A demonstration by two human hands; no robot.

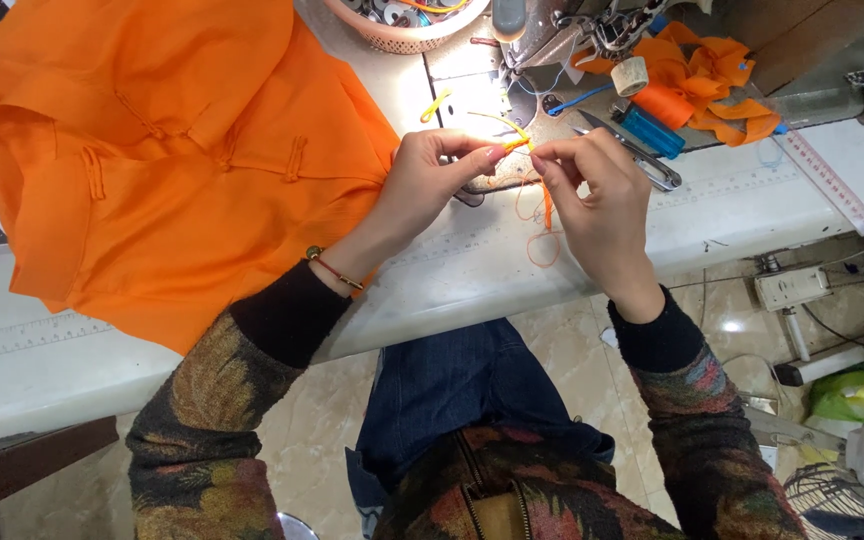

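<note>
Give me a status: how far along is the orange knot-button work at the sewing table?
Done: the orange garment already carries several cord fastenings. In hand: left hand and right hand pinch a short orange cord piece, with thread dangling below. Left: that piece is not yet on the garment; scissors lie unused.

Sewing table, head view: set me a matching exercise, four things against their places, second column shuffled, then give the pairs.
Things:
1. orange garment
2. thread snips
3. clear ruler
4. orange cord

Places:
A. pinched between left hand and right hand
B. along the table's far right edge
C. spread over the table's left side
D. beside the blue lighter, near the sewing machine

Pairs: 1-C, 2-D, 3-B, 4-A
</note>
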